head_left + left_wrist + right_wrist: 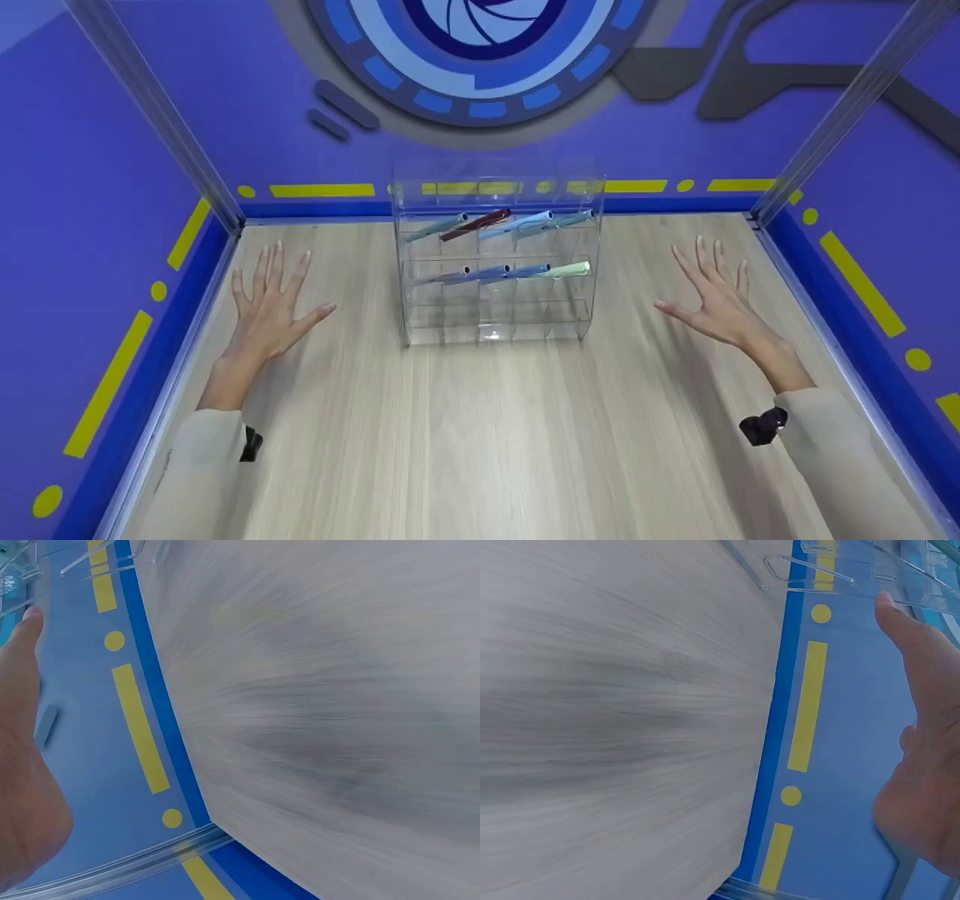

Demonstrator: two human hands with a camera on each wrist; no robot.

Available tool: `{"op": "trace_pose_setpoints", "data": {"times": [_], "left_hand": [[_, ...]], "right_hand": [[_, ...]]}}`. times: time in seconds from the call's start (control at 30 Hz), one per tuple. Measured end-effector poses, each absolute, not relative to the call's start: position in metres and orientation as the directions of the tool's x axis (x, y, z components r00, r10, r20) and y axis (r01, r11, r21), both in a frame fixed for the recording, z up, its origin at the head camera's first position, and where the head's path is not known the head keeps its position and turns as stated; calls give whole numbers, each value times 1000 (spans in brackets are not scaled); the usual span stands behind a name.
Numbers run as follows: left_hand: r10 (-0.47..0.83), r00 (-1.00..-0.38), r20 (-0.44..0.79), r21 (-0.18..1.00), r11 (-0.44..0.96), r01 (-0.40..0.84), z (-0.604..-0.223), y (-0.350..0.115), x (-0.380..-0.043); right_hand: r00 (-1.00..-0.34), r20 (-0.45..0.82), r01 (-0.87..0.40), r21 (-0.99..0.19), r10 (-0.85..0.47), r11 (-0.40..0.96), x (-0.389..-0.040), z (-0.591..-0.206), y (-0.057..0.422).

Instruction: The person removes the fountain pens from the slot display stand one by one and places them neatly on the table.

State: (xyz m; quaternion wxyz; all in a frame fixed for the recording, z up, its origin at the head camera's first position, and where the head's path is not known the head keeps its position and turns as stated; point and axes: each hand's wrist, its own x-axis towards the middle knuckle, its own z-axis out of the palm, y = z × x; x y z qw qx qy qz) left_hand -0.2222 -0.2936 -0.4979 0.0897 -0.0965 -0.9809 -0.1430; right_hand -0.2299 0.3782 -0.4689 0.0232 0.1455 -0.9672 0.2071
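A clear acrylic pen rack (495, 311) stands at the back middle of the table. Its upper tier bears a teal pen (436, 227), a dark red pen (475, 224), a light blue pen (517, 224) and another teal pen (555, 223). Several more pens lie on the tier below, among them a blue pen (531, 271) and a pale green pen (562, 270). Left of the rack, my left hand (266, 311) is spread with straight fingers, holding nothing. On the other side my right hand (716, 304) is likewise spread, apart from the rack. The rack's lowest tier shows no pens.
The wood-grain table (487, 435) is enclosed by blue-purple panels (300, 157) at the back and both sides. Metal corner posts (161, 112) rise at the back left and right. A black device (763, 426) sits at the right sleeve's cuff, a similar one at the left.
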Motion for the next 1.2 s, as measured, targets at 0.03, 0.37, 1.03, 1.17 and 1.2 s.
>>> {"op": "trace_pose_setpoints", "data": {"times": [0.03, 0.37, 1.03, 1.17, 1.2], "left_hand": [[165, -964, 207, 260, 941, 217, -496, -293, -222], [177, -958, 224, 333, 910, 246, -484, -287, -223], [194, -961, 199, 558, 784, 273, -468, -251, -247], [228, -960, 160, 572, 771, 279, -472, -243, -244], [233, -961, 149, 580, 767, 276, -473, -243, -242]], "right_hand": [[-957, 106, -291, -397, -271, 870, -231, -468, 378], [-953, 121, -301, -458, -276, 836, -231, -457, 379], [-939, 94, -300, -692, -330, 657, -242, -442, 360], [-935, 139, -321, -719, -326, 616, -235, -446, 356], [-935, 142, -319, -733, -324, 600, -233, -447, 355]]}}
